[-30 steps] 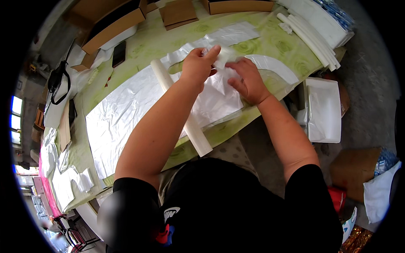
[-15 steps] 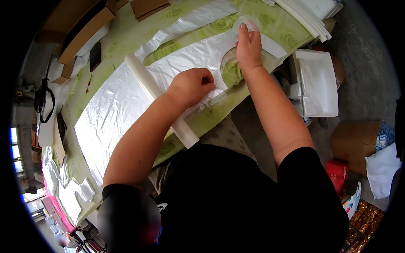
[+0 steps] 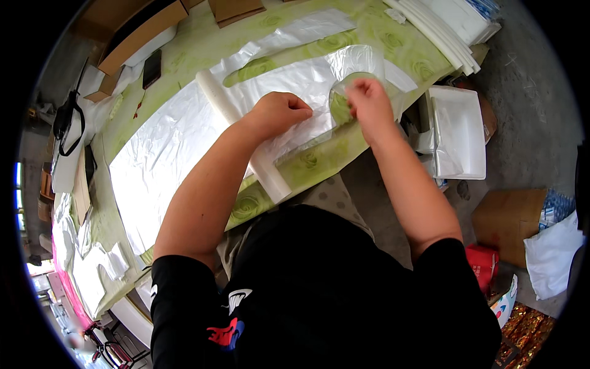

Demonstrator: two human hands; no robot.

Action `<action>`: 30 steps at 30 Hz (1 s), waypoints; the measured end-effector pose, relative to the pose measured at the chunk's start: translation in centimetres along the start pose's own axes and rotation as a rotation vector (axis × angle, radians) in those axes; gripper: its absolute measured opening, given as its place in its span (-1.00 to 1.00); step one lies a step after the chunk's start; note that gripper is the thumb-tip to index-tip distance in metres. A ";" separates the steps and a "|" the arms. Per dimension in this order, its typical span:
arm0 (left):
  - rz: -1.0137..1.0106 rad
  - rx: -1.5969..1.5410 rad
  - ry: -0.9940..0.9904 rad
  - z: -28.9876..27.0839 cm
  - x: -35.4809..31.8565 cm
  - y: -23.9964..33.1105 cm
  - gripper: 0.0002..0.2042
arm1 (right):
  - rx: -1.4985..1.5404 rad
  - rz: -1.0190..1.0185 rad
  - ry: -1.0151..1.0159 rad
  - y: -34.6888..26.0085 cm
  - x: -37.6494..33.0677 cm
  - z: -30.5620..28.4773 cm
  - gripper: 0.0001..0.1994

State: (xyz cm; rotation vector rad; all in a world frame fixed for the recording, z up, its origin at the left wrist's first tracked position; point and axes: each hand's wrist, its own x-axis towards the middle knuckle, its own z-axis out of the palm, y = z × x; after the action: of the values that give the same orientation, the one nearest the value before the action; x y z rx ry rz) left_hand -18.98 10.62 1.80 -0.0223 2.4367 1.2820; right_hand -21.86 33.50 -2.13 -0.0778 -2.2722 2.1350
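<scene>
A large sheet of thin white plastic film (image 3: 163,141) lies spread over the table. Its far strip (image 3: 289,37) is split off by a long gap, and a rounded opening is cut near its right end. A white roll (image 3: 270,175) lies across the film, passing under my left forearm. My left hand (image 3: 278,117) rests on the film with thumb and fingers pinched together at it, beside the opening. Over the opening hovers my right hand (image 3: 372,109), its curled fingers smeared by motion; whether anything is in them I cannot make out. A film flap (image 3: 355,60) lies just beyond it.
The table has a green rose-patterned cover (image 3: 307,161). A dark phone (image 3: 152,69) and an open cardboard box (image 3: 144,37) sit at the far left. Long white tubes (image 3: 430,34) lie at the far right, above a white bin (image 3: 464,132). A carton (image 3: 507,224) stands on the floor.
My right hand has come back toward me from the film's far right edge, where it was on a clear, rounded piece. My left hand stays nearly in place.
</scene>
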 end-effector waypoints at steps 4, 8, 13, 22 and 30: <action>-0.018 -0.024 -0.012 0.4 -0.4 0.1 -0.69 | -0.465 -0.489 -0.208 -0.6 -5.7 1.1 -0.58; -0.027 -0.014 0.010 0.4 -0.5 0.7 -0.76 | -0.731 -0.680 -0.157 -0.6 -5.0 1.9 -0.49; 0.002 -0.014 0.025 0.7 -0.7 0.0 -0.70 | -0.666 -0.706 -0.133 0.0 -4.4 1.8 -0.54; 0.085 0.318 0.060 1.5 -1.3 1.1 -0.68 | -0.632 -0.487 -0.105 0.2 -3.1 2.4 -0.74; -0.040 -0.147 0.037 0.1 -1.2 0.6 -0.68 | -0.505 -1.113 -0.132 -2.0 -6.2 2.1 -0.76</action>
State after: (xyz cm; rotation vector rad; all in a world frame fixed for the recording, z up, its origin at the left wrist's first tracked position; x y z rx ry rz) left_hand -17.93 10.89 2.63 -0.1345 2.3549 1.4518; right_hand -15.85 31.02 -0.15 1.0529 -2.0309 1.0074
